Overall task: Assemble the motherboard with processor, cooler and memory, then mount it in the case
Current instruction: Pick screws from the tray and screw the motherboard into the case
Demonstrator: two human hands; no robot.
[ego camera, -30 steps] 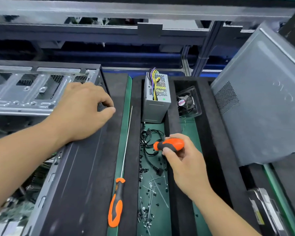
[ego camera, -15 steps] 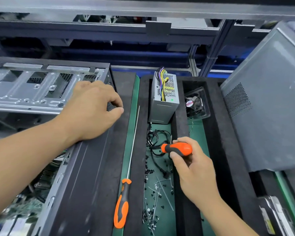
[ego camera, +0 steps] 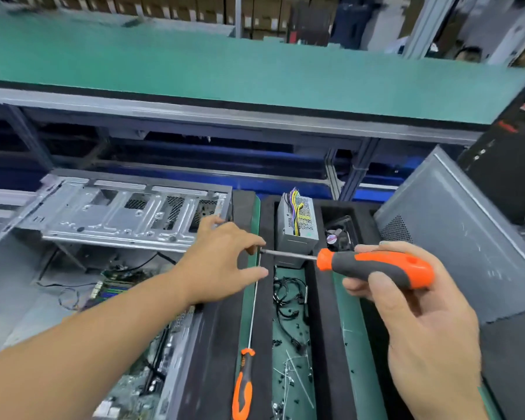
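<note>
Even, bright overhead light is seen; motion blur softens the edges, and wide-angle distortion bends the corners.

Open case (ego camera: 128, 219) at left, its side facing up; motherboard (ego camera: 119, 291) lies inside it on the floor of the shell. Foam tray (ego camera: 322, 322) just right of the case. A long screwdriver (ego camera: 249, 344) lies along the tray's left channel, handle nearest the person. Middle channel: power supply (ego camera: 297, 225) at the far end, cables (ego camera: 288, 298) in front of it, loose screws (ego camera: 288, 377) nearer still. Small fan (ego camera: 337, 237) sits in a pocket right of the power supply. Side panel (ego camera: 455, 237) leans at the tray's right. A shelf (ego camera: 225, 71) runs across behind everything. Left hand (ego camera: 222, 262) over the case's right edge; right hand (ego camera: 419, 322) over the tray holds a second screwdriver (ego camera: 373, 266), tip pointing left toward the left hand.
</note>
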